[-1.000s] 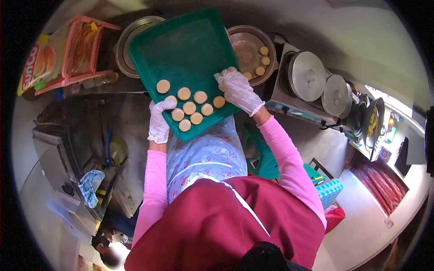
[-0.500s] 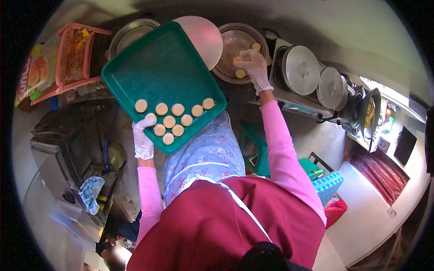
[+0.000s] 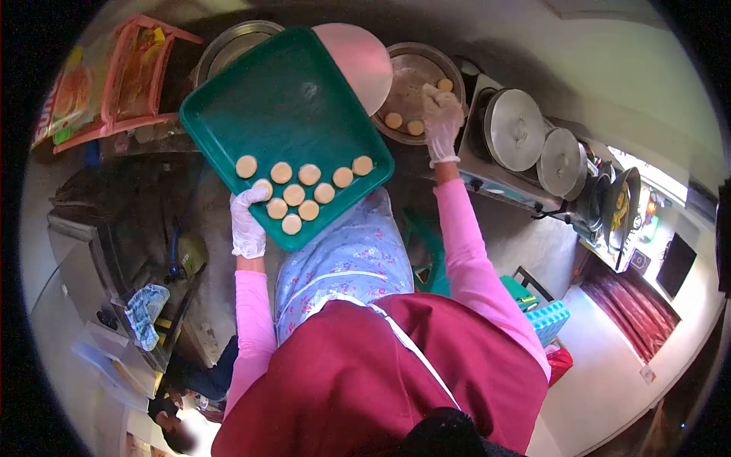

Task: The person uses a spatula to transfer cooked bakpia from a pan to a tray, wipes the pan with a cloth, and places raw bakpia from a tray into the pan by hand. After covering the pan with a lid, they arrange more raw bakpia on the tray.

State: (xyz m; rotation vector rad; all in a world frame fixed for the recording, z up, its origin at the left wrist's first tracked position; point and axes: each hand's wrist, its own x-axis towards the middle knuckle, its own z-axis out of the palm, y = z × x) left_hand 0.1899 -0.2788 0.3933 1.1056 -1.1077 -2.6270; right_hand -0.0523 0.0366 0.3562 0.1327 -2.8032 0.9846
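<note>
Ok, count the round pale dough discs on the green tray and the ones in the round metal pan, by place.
Round pale dough discs on the green plastic tray: 11
Discs visible in the round metal pan: 3
Total: 14

1 green tray (image 3: 293, 99) carries 10 round dough discs (image 3: 294, 195) clustered toward its near edge. 1 round metal pan (image 3: 403, 72) holds 3 more discs (image 3: 394, 120). 2 pot lids (image 3: 516, 129) sit on the stove. 2 gloved hands (image 3: 247, 222) show.
</note>
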